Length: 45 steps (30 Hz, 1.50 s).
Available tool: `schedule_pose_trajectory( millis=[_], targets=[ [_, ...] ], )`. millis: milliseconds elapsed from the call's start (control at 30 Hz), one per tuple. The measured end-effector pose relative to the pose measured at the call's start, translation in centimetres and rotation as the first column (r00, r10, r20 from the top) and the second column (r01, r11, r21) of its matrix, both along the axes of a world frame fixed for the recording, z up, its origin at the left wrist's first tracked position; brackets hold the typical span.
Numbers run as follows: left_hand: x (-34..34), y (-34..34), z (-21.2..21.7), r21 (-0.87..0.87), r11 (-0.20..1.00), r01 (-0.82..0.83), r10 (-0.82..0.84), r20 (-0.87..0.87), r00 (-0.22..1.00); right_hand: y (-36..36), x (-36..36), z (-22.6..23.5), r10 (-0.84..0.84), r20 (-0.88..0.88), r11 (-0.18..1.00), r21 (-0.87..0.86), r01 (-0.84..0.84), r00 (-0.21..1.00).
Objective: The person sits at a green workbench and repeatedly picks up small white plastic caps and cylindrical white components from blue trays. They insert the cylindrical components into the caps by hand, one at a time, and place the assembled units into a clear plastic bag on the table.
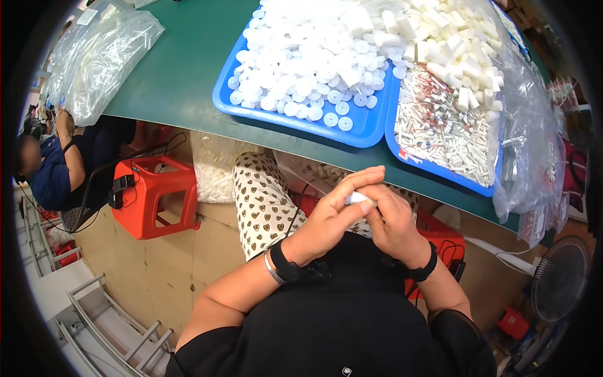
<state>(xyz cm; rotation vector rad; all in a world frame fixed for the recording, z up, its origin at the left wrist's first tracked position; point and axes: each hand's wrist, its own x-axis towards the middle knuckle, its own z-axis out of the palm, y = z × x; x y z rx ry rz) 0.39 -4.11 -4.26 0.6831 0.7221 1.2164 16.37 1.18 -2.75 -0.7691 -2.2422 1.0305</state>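
Mostly hidden: white part (359,198) between left hand (333,213), right hand (392,220)

Black top (339,327), heart-print trousers (264,201), black wristbands on both wrists, silver bracelet (271,269) on left.

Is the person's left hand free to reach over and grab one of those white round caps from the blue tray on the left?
Probably not right away. The left hand and right hand are both closed around a small white piece over the lap. The blue tray of white round caps lies open just ahead, nothing between.
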Motion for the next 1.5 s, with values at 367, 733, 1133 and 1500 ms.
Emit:
schedule_pose_trajectory(
  millis=[367,733,1133,1500],
  targets=[
    [-1.0,0.4,-1.4,-0.155,0.986,0.068,0.009,0.451,0.892,0.0,-0.7,-0.1,-0.043,0.071,0.995,0.097,0.036,0.997],
    [0.5,-1.6,-1.9,-0.334,0.943,0.018,0.205,0.62,0.757,-2.0,-1.7,-1.0,-0.087,0.204,0.977,0.21,0.044,0.975],
    [-0.1,-1.8,-2.2,-0.369,0.93,0.007,0.192,0.5,0.844,-1.7,-2.4,-1.6,-0.057,0.184,0.974,0.224,0.015,0.981],
    [-0.3,-1.8,-3.8,-0.39,0.921,0.013,0.198,0.495,0.846,-2.4,-3.1,-2.9,-0.102,0.114,0.938,-0.321,0.133,0.988]
  ],
)
